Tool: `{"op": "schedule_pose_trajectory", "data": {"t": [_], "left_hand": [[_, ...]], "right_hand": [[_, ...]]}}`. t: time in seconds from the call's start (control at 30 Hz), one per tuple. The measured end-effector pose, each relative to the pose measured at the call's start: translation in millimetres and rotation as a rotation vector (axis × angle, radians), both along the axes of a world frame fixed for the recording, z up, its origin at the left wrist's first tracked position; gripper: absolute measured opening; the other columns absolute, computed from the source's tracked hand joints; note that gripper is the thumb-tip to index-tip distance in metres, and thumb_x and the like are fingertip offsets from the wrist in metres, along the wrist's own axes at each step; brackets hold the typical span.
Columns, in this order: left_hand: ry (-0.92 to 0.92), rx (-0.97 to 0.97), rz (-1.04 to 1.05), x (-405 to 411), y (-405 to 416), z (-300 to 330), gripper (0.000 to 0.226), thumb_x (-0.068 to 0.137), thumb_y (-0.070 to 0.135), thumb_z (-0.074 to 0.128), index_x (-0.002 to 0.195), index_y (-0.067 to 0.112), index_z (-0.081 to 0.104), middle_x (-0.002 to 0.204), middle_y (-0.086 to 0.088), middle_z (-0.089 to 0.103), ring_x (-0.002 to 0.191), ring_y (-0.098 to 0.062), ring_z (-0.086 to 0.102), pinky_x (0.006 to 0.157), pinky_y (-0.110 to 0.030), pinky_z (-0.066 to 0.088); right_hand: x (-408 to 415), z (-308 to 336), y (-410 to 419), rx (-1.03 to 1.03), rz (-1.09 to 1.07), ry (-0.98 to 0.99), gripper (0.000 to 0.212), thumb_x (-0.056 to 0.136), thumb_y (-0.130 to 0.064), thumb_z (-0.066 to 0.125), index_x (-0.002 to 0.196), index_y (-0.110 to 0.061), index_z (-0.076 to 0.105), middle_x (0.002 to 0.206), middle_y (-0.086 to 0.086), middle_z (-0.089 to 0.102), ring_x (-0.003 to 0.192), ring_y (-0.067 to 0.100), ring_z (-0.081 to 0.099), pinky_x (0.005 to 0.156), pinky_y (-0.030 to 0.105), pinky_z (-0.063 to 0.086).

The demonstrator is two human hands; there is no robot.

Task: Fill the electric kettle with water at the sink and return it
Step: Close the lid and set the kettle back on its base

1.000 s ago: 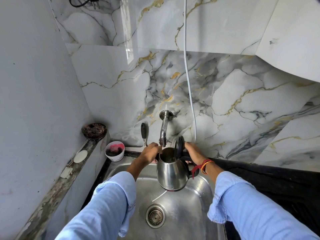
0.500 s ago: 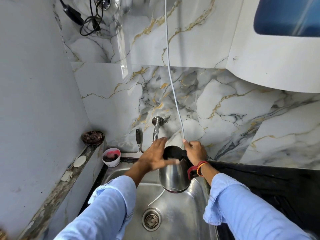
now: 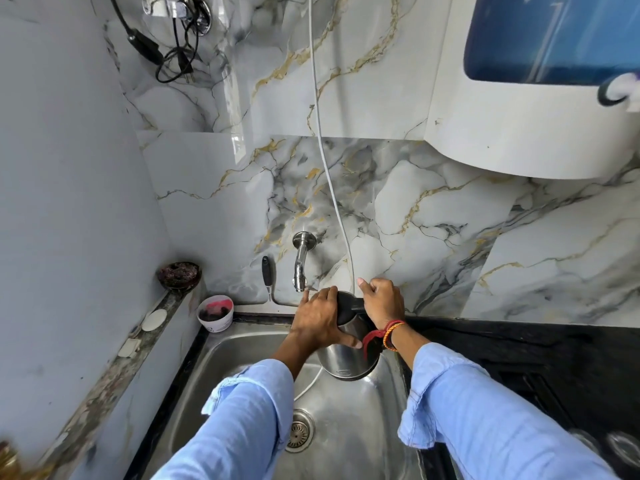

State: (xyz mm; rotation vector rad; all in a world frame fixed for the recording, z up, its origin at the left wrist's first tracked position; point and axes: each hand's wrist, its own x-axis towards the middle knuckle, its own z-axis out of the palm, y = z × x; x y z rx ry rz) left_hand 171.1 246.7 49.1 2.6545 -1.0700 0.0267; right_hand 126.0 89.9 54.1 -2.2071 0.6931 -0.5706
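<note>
A steel electric kettle (image 3: 341, 362) with a black lid hangs over the right side of the steel sink (image 3: 214, 372). My right hand (image 3: 381, 301) grips its black handle from the right. My left hand (image 3: 320, 320) lies flat on top of the lid, fingers spread, thumb against the kettle's body. The lid is down. The wall tap (image 3: 300, 263) stands just left of and behind the kettle, and no water runs from it.
A white cup (image 3: 215, 315) sits at the sink's back left corner, with a dark bowl (image 3: 179, 275) on the ledge beyond it. A white cord (image 3: 329, 174) hangs down the marble wall to the kettle. Black counter (image 3: 519, 344) lies to the right, a white appliance (image 3: 519, 116) above it.
The kettle's lid was open under the tap a second ago; my left hand has pushed it down and now rests on it. The kettle has shifted slightly right of the tap.
</note>
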Motion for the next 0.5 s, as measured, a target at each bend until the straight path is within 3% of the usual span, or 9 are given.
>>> {"op": "schedule_pose_trajectory", "data": {"t": [0.1,0.27,0.4,0.5], "left_hand": [[0.066,-0.030,-0.012,-14.9,-15.6,1.6,0.124,0.044,0.080,0.081,0.136,0.010,0.038,0.133,-0.007,0.049,0.121,-0.031,0.051,0.095,-0.053,0.050],[0.041,-0.051,-0.053,-52.9,-71.2,6.3,0.119,0.043,0.080,0.080,0.131,0.011,0.042,0.125,-0.007,0.048,0.116,-0.032,0.049,0.086,-0.054,0.054],[0.026,-0.039,-0.035,-91.4,-131.8,2.3,0.116,0.043,0.077,0.081,0.130,0.012,0.042,0.124,-0.006,0.048,0.114,-0.032,0.049,0.084,-0.052,0.055],[0.052,-0.025,-0.027,-117.6,-175.0,-5.1,0.112,0.043,0.075,0.083,0.129,0.013,0.044,0.124,-0.006,0.048,0.116,-0.033,0.048,0.083,-0.053,0.055]], "right_hand": [[-20.0,1.8,-17.4,0.004,0.003,-0.001,0.062,0.100,-0.038,0.064,0.053,-0.014,0.033,0.052,0.002,0.039,0.064,0.033,0.045,0.060,0.036,0.034],[-67.4,12.8,-74.5,0.026,0.132,0.021,0.053,0.101,-0.035,0.063,0.064,-0.001,0.048,0.057,0.006,0.038,0.062,0.027,0.045,0.062,0.055,0.056],[-113.0,18.6,-143.0,0.003,0.348,0.156,0.043,0.099,-0.044,0.064,0.079,-0.007,0.059,0.065,0.004,0.057,0.064,0.016,0.052,0.068,0.038,0.048],[-146.0,11.2,-188.8,-0.136,0.441,0.307,0.041,0.093,-0.059,0.064,0.095,-0.018,0.057,0.091,0.002,0.070,0.086,0.018,0.063,0.074,0.035,0.047]]}}
